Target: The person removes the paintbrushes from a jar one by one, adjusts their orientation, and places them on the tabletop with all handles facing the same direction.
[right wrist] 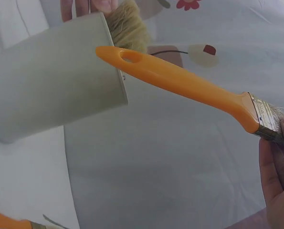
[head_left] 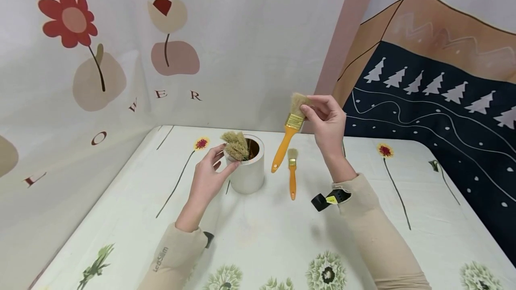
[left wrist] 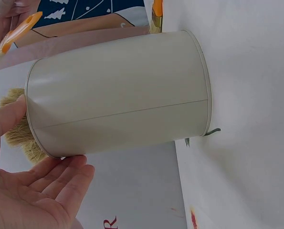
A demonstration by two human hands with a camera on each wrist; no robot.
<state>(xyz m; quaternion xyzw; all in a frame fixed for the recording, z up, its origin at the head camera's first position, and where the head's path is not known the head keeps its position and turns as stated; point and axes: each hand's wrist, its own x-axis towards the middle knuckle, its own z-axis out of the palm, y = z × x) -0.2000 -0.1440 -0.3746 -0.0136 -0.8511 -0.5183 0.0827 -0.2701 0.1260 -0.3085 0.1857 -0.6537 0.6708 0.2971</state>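
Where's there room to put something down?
In front of the pale can, between the left sleeve and right sleeve, the table is bare. There's space right of the right sleeve. It's crowded around the can: the left hand is at its rim, one brush lies beside it, and the right hand holds another brush above.

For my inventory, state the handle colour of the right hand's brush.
Orange handle, clearest in the right wrist view.

Pale bristles (head_left: 235, 146) are crowding the left of a white canister (head_left: 247, 178) beside a left hand (head_left: 209, 171), leaving the right of its mouth (head_left: 254, 149) exposed. A right hand (head_left: 328, 122) is dangling a paintbrush (head_left: 294, 122), its orange handle (head_left: 284, 147) slanting across the gap to a smaller brush (head_left: 292, 176), while the white table (head_left: 258, 236) is offering passage between the sleeves (head_left: 375, 232).
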